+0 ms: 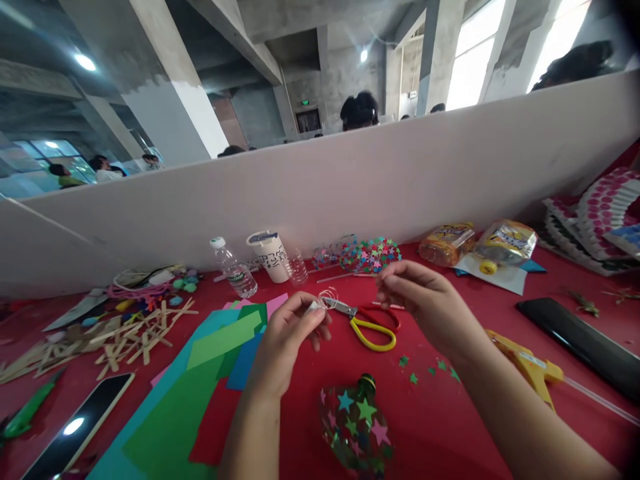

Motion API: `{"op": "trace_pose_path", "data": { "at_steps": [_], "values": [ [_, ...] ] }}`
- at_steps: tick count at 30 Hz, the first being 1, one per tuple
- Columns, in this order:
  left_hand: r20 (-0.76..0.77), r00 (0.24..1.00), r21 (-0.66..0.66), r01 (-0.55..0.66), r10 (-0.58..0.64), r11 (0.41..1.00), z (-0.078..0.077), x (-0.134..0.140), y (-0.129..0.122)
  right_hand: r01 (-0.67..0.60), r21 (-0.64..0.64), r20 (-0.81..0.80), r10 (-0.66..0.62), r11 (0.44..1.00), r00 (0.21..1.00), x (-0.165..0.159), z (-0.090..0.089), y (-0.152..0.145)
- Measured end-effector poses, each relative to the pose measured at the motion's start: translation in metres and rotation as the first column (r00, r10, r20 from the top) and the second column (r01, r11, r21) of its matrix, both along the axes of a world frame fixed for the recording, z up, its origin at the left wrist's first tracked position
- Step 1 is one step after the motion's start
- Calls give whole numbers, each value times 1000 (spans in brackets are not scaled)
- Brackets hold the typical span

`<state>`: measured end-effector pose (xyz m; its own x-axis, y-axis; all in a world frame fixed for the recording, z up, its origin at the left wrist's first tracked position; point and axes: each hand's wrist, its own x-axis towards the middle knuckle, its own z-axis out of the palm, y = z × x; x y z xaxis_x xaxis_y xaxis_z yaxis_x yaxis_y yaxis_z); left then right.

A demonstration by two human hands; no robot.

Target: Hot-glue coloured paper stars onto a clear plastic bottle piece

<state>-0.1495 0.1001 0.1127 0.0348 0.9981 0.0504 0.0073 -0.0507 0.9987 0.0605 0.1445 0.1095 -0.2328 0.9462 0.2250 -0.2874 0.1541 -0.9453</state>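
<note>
My left hand is closed in a pinch on a small coil of thin pale string, with a bit of white showing at the fingertips. My right hand is raised to the right, thumb and fingers pinched together; whatever they hold, if anything, is too fine to make out. Between the hands lie scissors with one yellow and one red handle. Nearer to me, a clear plastic bottle with a dark cap is covered in coloured star stickers. Several green stars are scattered beside it.
Coloured paper sheets, wooden sticks and a phone lie to the left. A water bottle and white cup stand at the back. On the right are a yellow glue gun and black case. A white partition rises behind.
</note>
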Motion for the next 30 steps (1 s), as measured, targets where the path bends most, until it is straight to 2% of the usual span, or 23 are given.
{"op": "trace_pose_path", "data": {
  "at_steps": [4, 7, 11, 17, 21, 25, 30],
  "values": [
    [-149, 988, 40, 36, -30, 999, 0, 6, -1, -89, -54, 45, 91, 995, 995, -11, 1, -7],
    [-203, 979, 59, 43, -30, 997, -2, 16, -1, -142, -77, 94, 149, 987, 984, -25, -4, -12],
    [-216, 976, 61, 20, -6, 998, -4, 24, -2, -90, -78, 119, 99, 993, 988, -33, -11, -11],
    [-301, 953, 99, -16, 46, 995, -5, 24, -2, 6, -45, 184, 2, 999, 983, -21, -11, -4],
    [-289, 954, 115, -49, 81, 992, -4, 22, -3, -35, -65, 137, 43, 997, 990, -15, -9, -5],
    [-288, 957, 74, -10, 31, 997, -5, 24, -3, -113, -89, 75, 120, 990, 990, -13, -11, -9],
    [-303, 952, 70, -27, 47, 997, -6, 19, -2, -33, -95, 15, 35, 995, 999, 1, -8, -3]
  ]
}}
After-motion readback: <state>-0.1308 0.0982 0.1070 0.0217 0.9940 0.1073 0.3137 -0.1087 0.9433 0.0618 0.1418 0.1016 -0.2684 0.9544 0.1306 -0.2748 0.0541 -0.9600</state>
